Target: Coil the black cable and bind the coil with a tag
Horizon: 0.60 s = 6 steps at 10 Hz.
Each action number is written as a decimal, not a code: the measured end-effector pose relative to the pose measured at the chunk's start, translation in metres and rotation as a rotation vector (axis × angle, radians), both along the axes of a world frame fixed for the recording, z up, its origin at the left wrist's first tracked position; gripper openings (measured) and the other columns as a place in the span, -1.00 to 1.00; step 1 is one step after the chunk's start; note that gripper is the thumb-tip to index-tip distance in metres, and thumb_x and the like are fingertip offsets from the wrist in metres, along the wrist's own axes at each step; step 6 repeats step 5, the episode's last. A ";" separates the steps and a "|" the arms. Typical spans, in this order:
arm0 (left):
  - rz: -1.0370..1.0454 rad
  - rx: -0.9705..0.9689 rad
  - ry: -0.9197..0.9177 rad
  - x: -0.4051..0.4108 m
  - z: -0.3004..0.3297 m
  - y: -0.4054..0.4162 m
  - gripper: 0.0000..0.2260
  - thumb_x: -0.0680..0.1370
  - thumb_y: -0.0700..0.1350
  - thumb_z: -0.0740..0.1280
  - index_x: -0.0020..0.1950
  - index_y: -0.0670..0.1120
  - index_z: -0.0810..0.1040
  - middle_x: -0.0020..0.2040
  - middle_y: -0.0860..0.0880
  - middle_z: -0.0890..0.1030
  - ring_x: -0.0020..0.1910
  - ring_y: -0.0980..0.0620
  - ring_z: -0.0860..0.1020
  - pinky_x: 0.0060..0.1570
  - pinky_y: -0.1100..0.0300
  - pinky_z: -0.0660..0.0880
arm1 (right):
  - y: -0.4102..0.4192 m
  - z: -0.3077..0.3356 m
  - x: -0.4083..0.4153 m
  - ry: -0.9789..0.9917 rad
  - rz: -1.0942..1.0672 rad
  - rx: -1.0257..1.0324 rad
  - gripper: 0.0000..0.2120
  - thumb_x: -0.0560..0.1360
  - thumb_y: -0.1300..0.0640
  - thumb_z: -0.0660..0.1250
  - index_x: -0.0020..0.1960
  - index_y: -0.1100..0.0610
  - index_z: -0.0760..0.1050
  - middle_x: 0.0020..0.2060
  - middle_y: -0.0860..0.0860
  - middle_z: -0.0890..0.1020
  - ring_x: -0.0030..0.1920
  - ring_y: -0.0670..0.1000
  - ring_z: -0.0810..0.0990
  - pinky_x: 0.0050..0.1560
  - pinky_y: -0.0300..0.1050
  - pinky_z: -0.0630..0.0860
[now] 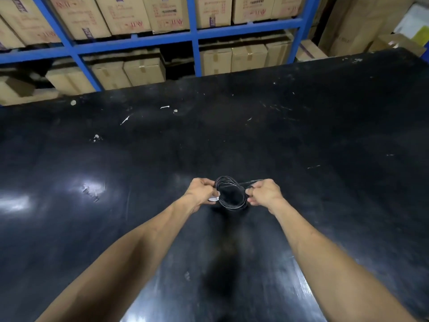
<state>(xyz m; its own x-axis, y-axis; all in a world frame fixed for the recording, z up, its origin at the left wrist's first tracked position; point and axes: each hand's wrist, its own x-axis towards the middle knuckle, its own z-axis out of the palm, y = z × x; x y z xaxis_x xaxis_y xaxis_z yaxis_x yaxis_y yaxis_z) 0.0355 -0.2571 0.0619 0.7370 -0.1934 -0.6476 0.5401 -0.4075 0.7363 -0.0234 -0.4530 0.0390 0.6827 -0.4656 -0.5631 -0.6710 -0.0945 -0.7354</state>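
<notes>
The black cable point(231, 192) is already wound into a round coil of many thin loops, and it is held up over the black table point(301, 135), a little below the middle of the view. The coil stands between the two hands. At its 9 o'clock side, the left hand point(202, 191) pinches the loops between thumb and fingers, closed firmly on the bundle. A small white piece, probably the tag point(213, 199), shows just under this hand, touching the coil's lower left edge; I cannot tell how it is attached. At the 3 o'clock side of the coil, the right hand point(263, 192) is clenched on the loops as well, with the fingers curled inward. A thin strand runs from the top of this hand toward 2 o'clock, blurred, so I cannot say if it is the cable's free end.

Both bare forearms come from the lower corners and meet at the coil. The table is dark and shiny, with small white scraps point(164, 107) toward 11 o'clock. Beyond the far edge of the table, a blue metal shelf point(193, 33) carries rows of cardboard boxes point(130, 15).
</notes>
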 end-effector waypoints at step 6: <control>-0.158 0.417 -0.083 0.019 -0.050 0.006 -0.67 0.42 -0.21 0.42 0.18 -0.13 0.64 0.08 -0.13 0.68 0.13 -0.11 0.61 0.12 0.18 0.52 | 0.013 -0.041 0.025 0.151 0.160 -0.084 -0.89 0.50 0.16 0.47 0.02 0.11 0.65 -0.18 0.11 0.73 -0.23 0.02 0.67 -0.05 -0.07 0.70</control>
